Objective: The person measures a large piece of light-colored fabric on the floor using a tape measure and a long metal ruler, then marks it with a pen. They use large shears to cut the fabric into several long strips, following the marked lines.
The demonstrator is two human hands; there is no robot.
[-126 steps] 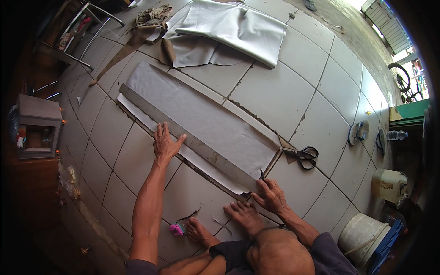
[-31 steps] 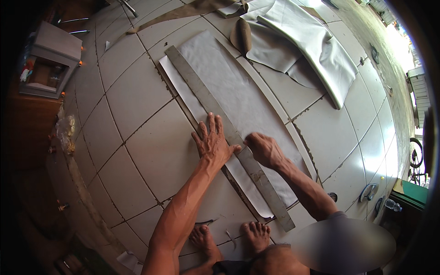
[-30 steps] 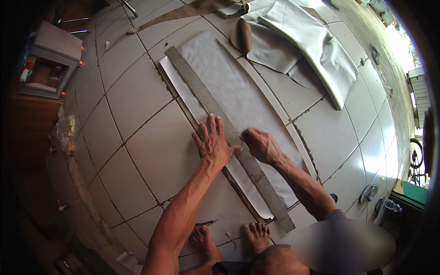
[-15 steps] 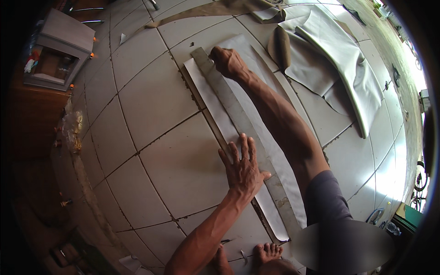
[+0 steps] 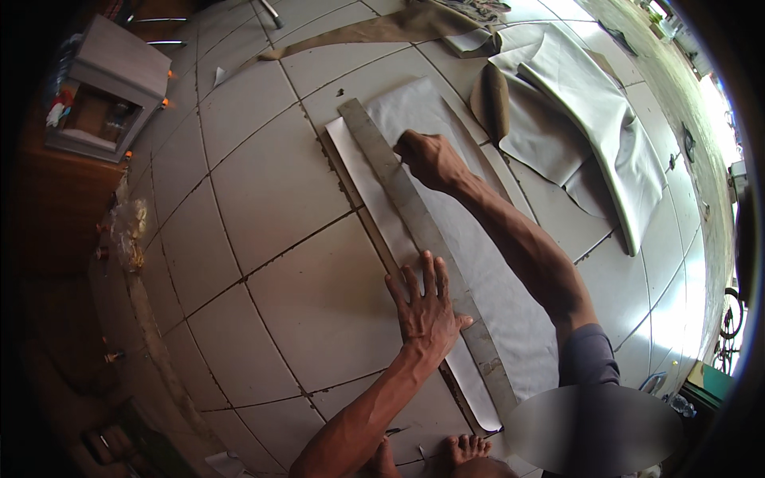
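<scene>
A long grey straightedge (image 5: 381, 151) lies on a pale whitish sheet of material (image 5: 482, 263) spread over the floor. Flat on the straightedge's lower half rests my left hand (image 5: 430, 323), fingers spread, with its thumb near the right edge. My right hand (image 5: 430, 159) is closed in a fist beside the right edge, towards the far end. Something thin may be in its grip, but the fingers hide it. A narrow strip of the sheet (image 5: 458, 369) shows along the straightedge's left side.
White floor tiles (image 5: 263, 199) with dark joints surround the sheet. A folded heap of pale material with brown backing (image 5: 590, 111) lies at the upper right, and a long brown piece (image 5: 358, 32) at the top. A grey cabinet (image 5: 119, 80) stands upper left; my bare foot (image 5: 466, 448) is near.
My right hand has moved a little along the straightedge towards me, staying closed. My left hand keeps its place on the straightedge. The whole view has shifted slightly.
</scene>
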